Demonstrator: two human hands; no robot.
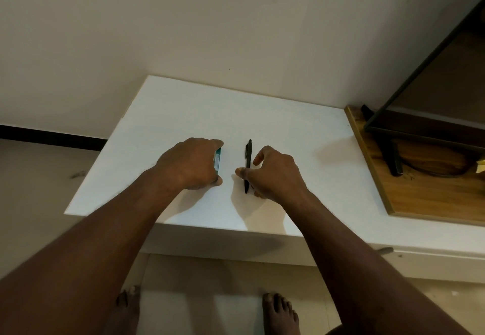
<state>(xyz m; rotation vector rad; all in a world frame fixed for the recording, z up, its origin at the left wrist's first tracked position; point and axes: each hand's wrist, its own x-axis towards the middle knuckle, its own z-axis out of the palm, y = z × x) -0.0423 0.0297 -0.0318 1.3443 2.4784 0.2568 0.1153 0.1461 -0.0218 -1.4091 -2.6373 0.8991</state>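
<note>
A black pen (247,156) lies on the white tabletop (210,109), pointing away from me. My right hand (275,173) is over its near half, thumb on the pen's left side and fingers curled on its right, so it pinches the pen. My left hand (190,165) lies just left of it, fingers and thumb curled round a small teal and white box (218,160) that stands on its edge on the table. Most of the box is hidden under the hand.
A wooden board (430,198) at the right carries a dark screen on a black stand (393,156). The wall runs behind the table. My bare feet (280,313) stand on the tiled floor below the table's front edge.
</note>
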